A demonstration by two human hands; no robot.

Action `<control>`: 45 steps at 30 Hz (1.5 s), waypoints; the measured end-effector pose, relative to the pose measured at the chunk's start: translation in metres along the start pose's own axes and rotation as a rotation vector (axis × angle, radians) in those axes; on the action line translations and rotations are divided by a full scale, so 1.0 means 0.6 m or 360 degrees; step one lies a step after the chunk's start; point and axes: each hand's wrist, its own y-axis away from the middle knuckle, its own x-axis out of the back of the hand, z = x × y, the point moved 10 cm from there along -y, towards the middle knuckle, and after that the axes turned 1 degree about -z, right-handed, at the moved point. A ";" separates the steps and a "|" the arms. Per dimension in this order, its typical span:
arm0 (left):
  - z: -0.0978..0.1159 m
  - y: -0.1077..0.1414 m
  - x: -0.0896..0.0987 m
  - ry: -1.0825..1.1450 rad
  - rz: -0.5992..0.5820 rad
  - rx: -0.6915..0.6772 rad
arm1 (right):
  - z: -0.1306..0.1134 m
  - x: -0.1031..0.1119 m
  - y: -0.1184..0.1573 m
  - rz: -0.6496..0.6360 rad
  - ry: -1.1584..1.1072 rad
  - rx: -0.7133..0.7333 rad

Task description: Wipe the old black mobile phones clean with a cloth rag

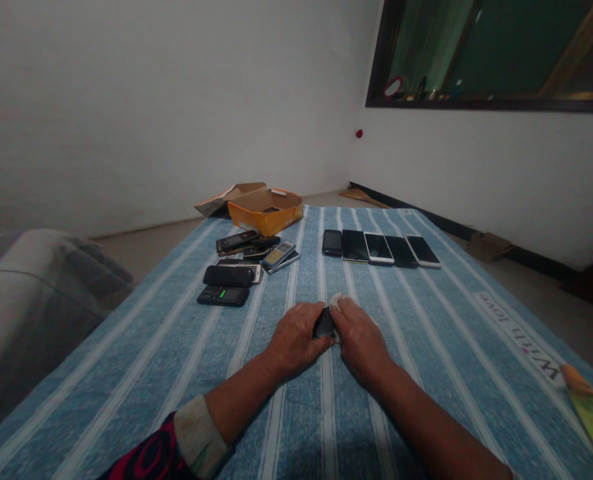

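Near the middle of the bed-like surface, my left hand (295, 338) is closed around a small dark phone (325, 324), mostly hidden by the fingers. My right hand (360, 337) grips a whitish cloth (335, 302) and presses it against the phone's right side. Beyond the hands to the left lies a loose heap of old phones (279, 255), with a black keypad phone (223, 296) showing a green mark nearest me. To the right, several flat phones lie side by side in a row, among them a white-framed phone (379, 248).
A blue and white striped cloth (256, 400) covers the surface. At its far end stands an open orange cardboard box (266, 215) with its flaps spread. A grey covered bulk (36, 313) rises at the left, and a dark-framed window (496, 53) is at upper right.
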 end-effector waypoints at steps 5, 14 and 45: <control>-0.002 0.000 -0.002 -0.0027 0.0004 0.0002 | -0.008 0.003 0.004 0.0047 0.0033 0.0022; 0.000 0.002 -0.001 -0.0011 0.0040 -0.0044 | -0.012 0.007 0.004 0.0085 0.0019 0.0068; 0.006 0.001 0.005 -0.0058 -0.0007 -0.0061 | -0.017 0.063 0.015 0.0478 -0.0204 0.0320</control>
